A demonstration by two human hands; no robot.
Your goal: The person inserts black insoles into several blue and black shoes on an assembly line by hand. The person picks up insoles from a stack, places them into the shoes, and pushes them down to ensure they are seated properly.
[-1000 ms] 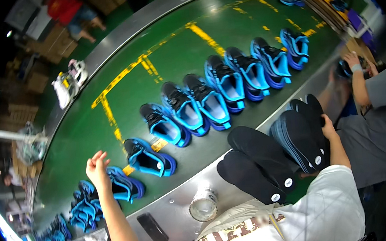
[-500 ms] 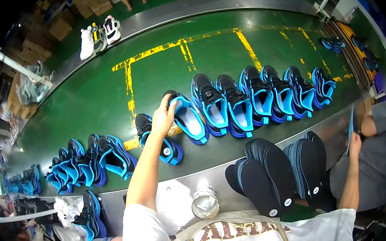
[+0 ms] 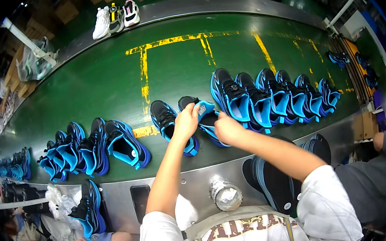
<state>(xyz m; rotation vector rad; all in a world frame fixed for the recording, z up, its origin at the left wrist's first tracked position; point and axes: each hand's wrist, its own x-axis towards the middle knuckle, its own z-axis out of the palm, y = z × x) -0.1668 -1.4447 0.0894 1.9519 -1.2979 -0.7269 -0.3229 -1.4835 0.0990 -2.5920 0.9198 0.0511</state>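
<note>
My left hand (image 3: 187, 121) grips the tongue and collar of a black and blue sneaker (image 3: 187, 101), holding its mouth open. At the shoe's opening, my right hand (image 3: 227, 128) is closed on a dark insole (image 3: 208, 120), whose heel end is hidden by the fingers. The insole lies partly inside the shoe. Just left of it stands another sneaker (image 3: 162, 114), behind my left wrist. To the right, a row of like sneakers (image 3: 232, 93) begins close to my right hand.
More sneakers (image 3: 120, 142) stand left along the green work surface (image 3: 91, 89). On the metal edge are a phone (image 3: 140, 201), a clear jar (image 3: 226, 195) and stacked black insoles (image 3: 272, 182). Co-workers sit at both sides. Three different shoes (image 3: 115, 18) stand on the far ledge.
My right hand has come from the far right with a thin insole to the sneaker's mouth. My left hand still holds a sneaker. The view has shifted, and the sneaker's inside now looks dark.
</note>
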